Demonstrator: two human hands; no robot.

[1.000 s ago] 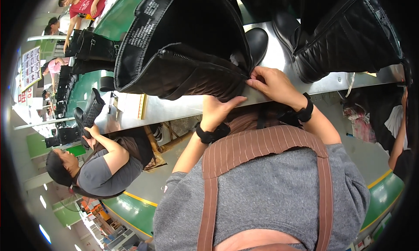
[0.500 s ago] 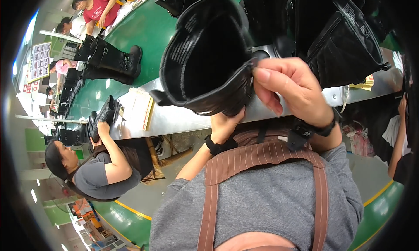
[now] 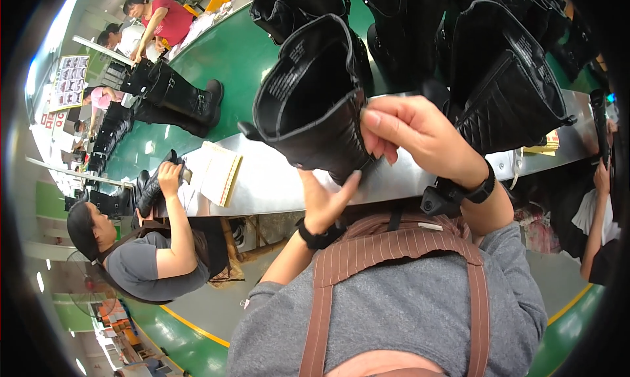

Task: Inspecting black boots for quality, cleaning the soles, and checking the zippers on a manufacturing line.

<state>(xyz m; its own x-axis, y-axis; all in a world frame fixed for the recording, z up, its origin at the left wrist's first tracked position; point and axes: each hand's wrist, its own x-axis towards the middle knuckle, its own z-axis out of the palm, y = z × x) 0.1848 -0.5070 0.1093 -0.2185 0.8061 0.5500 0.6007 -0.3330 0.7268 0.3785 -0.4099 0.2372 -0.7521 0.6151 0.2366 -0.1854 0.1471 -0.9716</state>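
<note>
A tall black boot stands in front of me, its wide shaft opening tipped toward me and the dark inside showing. My left hand is wrapped round the near side of the shaft, its thumb lying along the leather and some fingertips hidden behind the boot. At the right side of the shaft, just below the rim, my right hand pinches thumb and forefinger at the side zipper. The pull itself is hidden by the fingers. Another open-topped black boot is close to the right of my right hand.
A metal bench edge runs before me beside a green work surface. More black boots crowd the far side. A paper stack lies left. A co-worker handles a boot at left; another person's arm shows at right.
The boot sits lower and appears smaller in view. My right hand has slipped a little down from the rim corner. My left thumb now shows more fully on the shaft.
</note>
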